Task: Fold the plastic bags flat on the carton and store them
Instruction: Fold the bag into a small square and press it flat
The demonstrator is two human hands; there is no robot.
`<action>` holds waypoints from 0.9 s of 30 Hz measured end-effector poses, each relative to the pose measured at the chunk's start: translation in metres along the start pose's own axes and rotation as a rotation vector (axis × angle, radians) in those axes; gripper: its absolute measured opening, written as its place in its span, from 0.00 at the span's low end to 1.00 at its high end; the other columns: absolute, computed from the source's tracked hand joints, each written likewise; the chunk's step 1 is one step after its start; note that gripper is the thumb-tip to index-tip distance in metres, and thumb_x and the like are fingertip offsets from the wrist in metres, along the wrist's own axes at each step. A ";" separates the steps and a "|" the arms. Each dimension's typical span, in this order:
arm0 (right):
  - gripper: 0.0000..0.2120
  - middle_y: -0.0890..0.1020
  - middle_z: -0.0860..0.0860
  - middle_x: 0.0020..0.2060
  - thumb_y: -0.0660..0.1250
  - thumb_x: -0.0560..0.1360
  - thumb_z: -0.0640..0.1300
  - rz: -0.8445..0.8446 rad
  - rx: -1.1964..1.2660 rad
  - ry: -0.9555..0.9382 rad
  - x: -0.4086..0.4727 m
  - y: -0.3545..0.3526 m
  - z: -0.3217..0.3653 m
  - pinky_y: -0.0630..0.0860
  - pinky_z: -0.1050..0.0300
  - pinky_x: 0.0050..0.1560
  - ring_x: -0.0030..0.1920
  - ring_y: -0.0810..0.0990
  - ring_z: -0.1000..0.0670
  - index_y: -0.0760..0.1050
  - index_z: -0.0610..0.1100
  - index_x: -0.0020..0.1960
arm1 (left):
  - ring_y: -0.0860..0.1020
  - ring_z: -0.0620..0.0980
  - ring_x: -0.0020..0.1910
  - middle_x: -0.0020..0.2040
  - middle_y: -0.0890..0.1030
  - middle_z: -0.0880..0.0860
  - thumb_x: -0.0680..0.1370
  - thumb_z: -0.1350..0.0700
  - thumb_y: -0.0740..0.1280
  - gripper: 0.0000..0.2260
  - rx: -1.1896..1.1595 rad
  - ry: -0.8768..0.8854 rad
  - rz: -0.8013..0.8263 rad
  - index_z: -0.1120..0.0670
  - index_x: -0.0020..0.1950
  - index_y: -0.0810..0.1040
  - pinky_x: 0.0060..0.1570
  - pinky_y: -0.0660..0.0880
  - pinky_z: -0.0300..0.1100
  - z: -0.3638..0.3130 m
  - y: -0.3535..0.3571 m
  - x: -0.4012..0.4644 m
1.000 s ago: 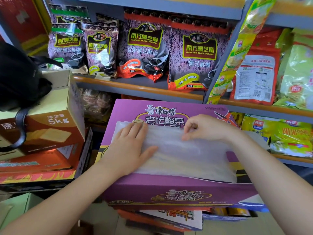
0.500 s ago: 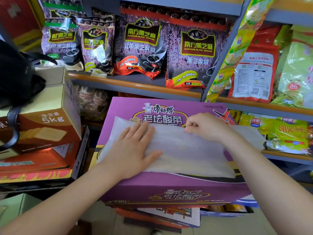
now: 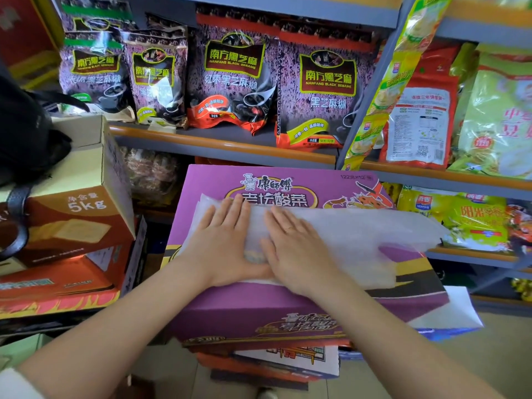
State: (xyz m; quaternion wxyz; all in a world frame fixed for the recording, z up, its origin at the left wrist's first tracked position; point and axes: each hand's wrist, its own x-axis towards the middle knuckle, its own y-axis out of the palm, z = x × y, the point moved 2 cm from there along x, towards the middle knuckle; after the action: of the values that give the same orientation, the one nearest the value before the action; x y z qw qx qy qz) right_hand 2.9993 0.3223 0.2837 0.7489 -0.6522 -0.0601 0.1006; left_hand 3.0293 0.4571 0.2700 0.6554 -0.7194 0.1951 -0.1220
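Note:
A translucent white plastic bag [image 3: 359,240] lies spread across the top of a purple carton [image 3: 276,309] in the middle of the view. Its right end reaches past the carton's right edge. My left hand [image 3: 221,243] presses flat on the bag's left part, fingers straight and pointing away from me. My right hand [image 3: 293,249] lies flat beside it, palm down on the bag, thumbs nearly touching. Both hands cover the bag's left half.
Brown and red cartons [image 3: 72,226] are stacked at the left, with a black bag [image 3: 23,133] on top. Shelves [image 3: 230,142] of packaged food stand right behind the carton. More flat boxes and a white sheet [image 3: 449,309] lie under the purple carton.
My right hand has let go of the bag's far edge and moved left, now flat next to my left hand. The left hand has stayed pressed on the bag.

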 end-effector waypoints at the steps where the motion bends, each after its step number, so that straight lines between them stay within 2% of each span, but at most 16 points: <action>1: 0.32 0.47 0.51 0.77 0.36 0.75 0.58 0.019 0.032 0.028 0.000 0.007 -0.004 0.43 0.53 0.74 0.77 0.45 0.52 0.47 0.47 0.77 | 0.38 0.51 0.75 0.76 0.39 0.53 0.49 0.19 0.36 0.63 -0.004 -0.004 0.003 0.56 0.75 0.39 0.73 0.40 0.49 0.001 0.001 0.000; 3: 0.36 0.45 0.52 0.77 0.33 0.71 0.62 0.007 0.041 0.122 -0.002 0.012 -0.024 0.41 0.53 0.74 0.76 0.43 0.52 0.44 0.51 0.77 | 0.37 0.53 0.74 0.76 0.37 0.53 0.45 0.17 0.36 0.65 -0.011 -0.009 0.032 0.54 0.75 0.37 0.72 0.39 0.51 0.002 0.002 -0.001; 7: 0.33 0.43 0.52 0.77 0.46 0.77 0.64 0.017 0.024 0.286 -0.016 0.009 -0.063 0.41 0.52 0.74 0.76 0.41 0.52 0.42 0.50 0.77 | 0.33 0.59 0.73 0.75 0.33 0.52 0.48 0.18 0.43 0.55 -0.009 0.013 0.103 0.37 0.70 0.32 0.70 0.36 0.56 0.002 0.000 0.000; 10: 0.38 0.44 0.50 0.77 0.47 0.75 0.67 -0.004 0.006 0.388 -0.030 0.005 -0.085 0.42 0.51 0.75 0.77 0.41 0.51 0.43 0.48 0.77 | 0.33 0.60 0.72 0.75 0.33 0.52 0.45 0.17 0.39 0.49 -0.001 0.031 0.109 0.30 0.62 0.27 0.70 0.36 0.57 0.003 0.000 0.000; 12: 0.43 0.44 0.49 0.77 0.47 0.72 0.71 -0.009 0.007 0.455 -0.040 0.003 -0.101 0.42 0.50 0.75 0.77 0.43 0.51 0.42 0.46 0.77 | 0.33 0.60 0.72 0.74 0.33 0.52 0.45 0.17 0.38 0.49 0.000 0.033 0.111 0.31 0.62 0.27 0.70 0.36 0.57 0.002 0.000 0.000; 16: 0.56 0.45 0.46 0.77 0.40 0.59 0.78 -0.022 0.014 0.593 -0.063 -0.003 -0.128 0.42 0.48 0.75 0.77 0.44 0.48 0.42 0.43 0.77 | 0.33 0.57 0.73 0.74 0.32 0.50 0.44 0.17 0.38 0.60 0.024 0.037 0.149 0.41 0.72 0.33 0.71 0.37 0.56 0.000 -0.006 -0.002; 19: 0.57 0.44 0.45 0.77 0.39 0.58 0.79 0.006 0.016 0.674 -0.076 -0.005 -0.145 0.35 0.44 0.73 0.77 0.40 0.49 0.43 0.43 0.77 | 0.33 0.52 0.73 0.74 0.32 0.49 0.46 0.17 0.36 0.63 0.063 0.024 0.110 0.50 0.75 0.41 0.72 0.38 0.54 -0.009 -0.013 -0.003; 21: 0.51 0.51 0.46 0.77 0.42 0.64 0.77 -0.026 0.036 0.656 -0.075 -0.007 -0.158 0.37 0.42 0.72 0.77 0.45 0.48 0.50 0.44 0.76 | 0.37 0.52 0.74 0.76 0.36 0.50 0.47 0.20 0.28 0.64 0.069 0.021 0.012 0.54 0.75 0.50 0.73 0.41 0.53 -0.030 -0.017 -0.001; 23: 0.36 0.66 0.45 0.70 0.46 0.73 0.69 -0.162 0.212 0.612 -0.065 -0.015 -0.176 0.52 0.41 0.72 0.72 0.62 0.45 0.62 0.45 0.70 | 0.43 0.52 0.75 0.77 0.43 0.52 0.50 0.23 0.22 0.61 0.039 0.049 -0.084 0.51 0.74 0.54 0.72 0.44 0.51 -0.059 -0.017 0.002; 25: 0.27 0.75 0.46 0.60 0.52 0.76 0.64 -0.230 0.497 0.596 -0.050 -0.027 -0.195 0.69 0.47 0.61 0.57 0.74 0.43 0.67 0.46 0.66 | 0.49 0.52 0.75 0.77 0.51 0.52 0.58 0.24 0.26 0.52 -0.022 0.068 -0.126 0.48 0.74 0.52 0.71 0.48 0.48 -0.091 -0.015 0.005; 27: 0.21 0.76 0.47 0.49 0.60 0.76 0.58 -0.124 0.526 0.557 -0.038 -0.034 -0.210 0.70 0.52 0.47 0.45 0.75 0.45 0.70 0.44 0.61 | 0.51 0.53 0.74 0.76 0.52 0.53 0.69 0.27 0.36 0.39 -0.080 0.020 -0.091 0.47 0.74 0.51 0.71 0.50 0.48 -0.113 -0.008 0.010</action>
State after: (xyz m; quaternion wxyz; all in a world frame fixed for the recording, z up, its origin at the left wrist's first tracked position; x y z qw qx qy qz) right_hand 3.0116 0.1062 0.2894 0.8830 -0.4352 0.1339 -0.1140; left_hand 2.9902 0.3517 0.2901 0.6178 -0.7519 0.1735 -0.1511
